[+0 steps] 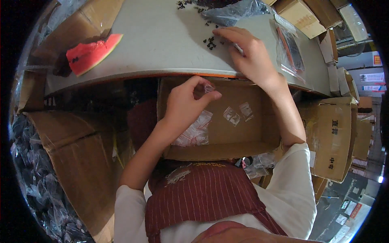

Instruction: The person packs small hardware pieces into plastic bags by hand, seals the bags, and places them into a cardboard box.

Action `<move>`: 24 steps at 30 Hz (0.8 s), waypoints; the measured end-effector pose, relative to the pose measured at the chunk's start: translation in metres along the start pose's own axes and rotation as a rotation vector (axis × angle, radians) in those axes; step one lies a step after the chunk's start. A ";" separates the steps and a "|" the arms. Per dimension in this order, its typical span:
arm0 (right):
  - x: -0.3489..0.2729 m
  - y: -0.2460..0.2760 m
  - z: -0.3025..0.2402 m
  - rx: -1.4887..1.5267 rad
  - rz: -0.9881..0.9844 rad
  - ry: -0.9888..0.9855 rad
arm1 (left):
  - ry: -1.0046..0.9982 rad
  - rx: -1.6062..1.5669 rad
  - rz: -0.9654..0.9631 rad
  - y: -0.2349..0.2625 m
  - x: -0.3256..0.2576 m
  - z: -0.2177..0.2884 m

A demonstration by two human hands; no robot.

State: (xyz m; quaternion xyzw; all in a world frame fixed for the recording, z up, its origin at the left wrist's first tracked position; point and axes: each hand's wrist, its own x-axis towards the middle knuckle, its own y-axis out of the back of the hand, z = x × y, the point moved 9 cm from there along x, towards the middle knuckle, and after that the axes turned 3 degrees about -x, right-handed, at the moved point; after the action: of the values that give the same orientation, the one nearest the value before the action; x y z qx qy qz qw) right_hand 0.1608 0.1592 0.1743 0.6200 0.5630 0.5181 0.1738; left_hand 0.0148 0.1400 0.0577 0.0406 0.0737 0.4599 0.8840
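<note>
My left hand (184,103) is above the open cardboard box at my lap, its thumb and fingers pinching a small clear plastic bag (208,88). My right hand (249,50) is over the grey table, its fingers curled down beside a scatter of small black parts (210,43). Something pale shows under its palm, too hidden to name. Inside the box (243,139) lie a pile of small clear zip bags (194,131) at the left and a few separate small bags (231,116) near the middle.
A bitten watermelon slice (91,54) lies on the table's left. A larger clear plastic bag (239,12) and more black parts are at the far side. Flat plastic packets (289,52) lie to the right. Cardboard boxes (330,137) stand on both sides.
</note>
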 end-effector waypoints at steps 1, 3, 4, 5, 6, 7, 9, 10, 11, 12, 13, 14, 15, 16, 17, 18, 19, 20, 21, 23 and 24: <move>0.000 0.004 -0.011 -0.040 0.065 0.109 | 0.001 0.000 0.000 0.000 0.000 0.000; 0.001 0.003 -0.012 -0.067 0.033 0.115 | 0.000 -0.013 -0.005 -0.002 -0.001 0.000; 0.001 0.001 -0.013 -0.094 0.002 0.122 | 0.001 -0.013 -0.004 -0.002 -0.001 0.000; 0.000 0.003 -0.013 -0.093 0.001 0.121 | -0.009 -0.029 -0.001 -0.001 -0.001 0.002; -0.001 0.003 -0.009 -0.068 -0.032 0.073 | -0.018 -0.046 0.006 0.000 -0.002 0.003; -0.002 0.001 -0.005 -0.043 -0.066 0.025 | -0.016 -0.047 0.009 0.000 -0.002 0.002; -0.002 0.002 -0.007 -0.023 -0.075 -0.001 | -0.039 -0.067 0.028 0.001 -0.001 0.000; -0.002 0.002 -0.005 -0.005 -0.081 -0.029 | -0.039 -0.068 0.029 0.000 -0.001 0.000; -0.002 0.002 -0.005 -0.005 -0.081 -0.028 | -0.062 -0.065 0.032 0.000 -0.001 0.001; -0.002 0.001 -0.006 -0.013 -0.075 -0.006 | -0.085 -0.062 0.032 -0.001 -0.001 0.003; -0.003 0.001 -0.007 -0.020 -0.070 0.017 | -0.086 -0.062 0.031 -0.002 0.000 0.004; -0.003 0.000 -0.008 -0.021 -0.069 0.016 | -0.092 -0.056 0.030 -0.003 0.000 0.005; -0.002 0.001 -0.012 0.018 -0.026 0.032 | -0.097 -0.049 0.032 -0.003 0.000 0.005; -0.002 0.004 -0.014 0.057 0.017 0.048 | -0.097 -0.048 0.033 -0.002 0.000 0.006; -0.002 0.004 -0.015 0.059 0.016 0.049 | -0.071 -0.041 0.019 -0.003 0.000 0.005; -0.002 0.003 -0.017 0.060 0.002 0.049 | -0.046 -0.034 0.006 -0.003 0.000 0.004; -0.002 0.002 -0.018 0.061 -0.013 0.050 | -0.045 -0.034 0.009 -0.003 0.000 0.004; -0.002 0.001 -0.019 0.064 -0.014 0.051 | -0.043 -0.047 0.025 -0.001 0.000 0.003; -0.002 0.001 -0.020 0.060 -0.005 0.063 | -0.042 -0.060 0.040 0.000 0.000 0.003; -0.001 -0.001 -0.022 0.058 0.004 0.075 | -0.049 -0.066 0.051 0.001 0.000 0.003; -0.001 -0.002 -0.024 0.055 0.019 0.089 | -0.059 -0.073 0.061 0.001 0.000 0.003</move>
State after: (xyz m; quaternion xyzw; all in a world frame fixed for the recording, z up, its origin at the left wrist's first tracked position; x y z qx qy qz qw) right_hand 0.1399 0.1503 0.1824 0.6061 0.5783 0.5313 0.1264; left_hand 0.0140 0.1407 0.0604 0.0239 0.0297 0.4878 0.8721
